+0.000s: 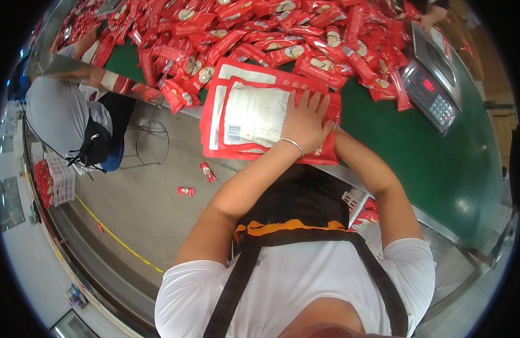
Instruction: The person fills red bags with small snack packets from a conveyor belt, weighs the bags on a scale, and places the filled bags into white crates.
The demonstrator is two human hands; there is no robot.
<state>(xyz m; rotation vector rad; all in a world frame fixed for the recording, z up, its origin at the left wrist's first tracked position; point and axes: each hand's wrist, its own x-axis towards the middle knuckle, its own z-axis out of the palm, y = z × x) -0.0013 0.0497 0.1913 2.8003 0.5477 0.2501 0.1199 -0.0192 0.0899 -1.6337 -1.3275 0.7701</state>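
A stack of red and white plastic pouches (255, 114) lies at the near edge of the green table, its top pouch bearing print and a barcode. My left hand (307, 120) rests flat on the right part of the stack with its fingers spread, a silver bangle at the wrist. My right hand (336, 129) is at the stack's right edge, mostly hidden behind my left hand and the pouches; its fingers cannot be seen. Beyond the stack is a large heap of small red wrapped packets (293, 53).
A digital scale (433, 95) stands at the right, with another person's hand (433, 17) near it. A co-worker in grey (59, 114) sits at the left by a metal table rim. White crates (61, 179) and a wire stool (152, 143) stand below; packets (207, 172) lie on the floor.
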